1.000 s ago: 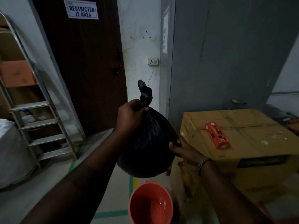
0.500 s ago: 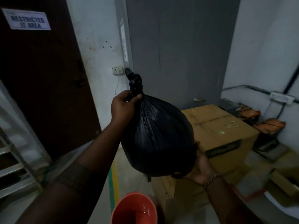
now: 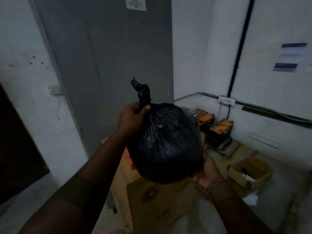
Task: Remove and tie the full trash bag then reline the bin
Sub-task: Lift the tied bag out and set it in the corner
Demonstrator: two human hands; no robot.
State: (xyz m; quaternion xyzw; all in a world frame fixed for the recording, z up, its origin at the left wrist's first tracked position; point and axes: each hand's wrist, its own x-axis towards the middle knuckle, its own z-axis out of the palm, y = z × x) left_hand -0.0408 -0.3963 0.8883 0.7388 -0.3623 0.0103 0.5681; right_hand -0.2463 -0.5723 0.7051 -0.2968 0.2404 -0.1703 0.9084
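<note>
A full black trash bag (image 3: 165, 144) hangs in front of me, its neck twisted into a knot (image 3: 142, 92) that sticks up. My left hand (image 3: 132, 118) is closed around the neck just under the knot. My right hand (image 3: 208, 171), a bracelet on its wrist, cups the bag's underside from the right with its palm up. The bag hangs above a large cardboard box (image 3: 128, 186). The orange bin is out of view.
A grey metal door (image 3: 109, 56) stands straight ahead. Orange batteries (image 3: 219, 126) sit in the right corner under a wall socket (image 3: 227, 100). An open carton (image 3: 248, 174) lies on the floor to the right. A dark door edge shows at the far left.
The view has swung right and the ladder, dark door and orange bin have left it. The bag now hangs over the box, and my right hand has slid under it.
</note>
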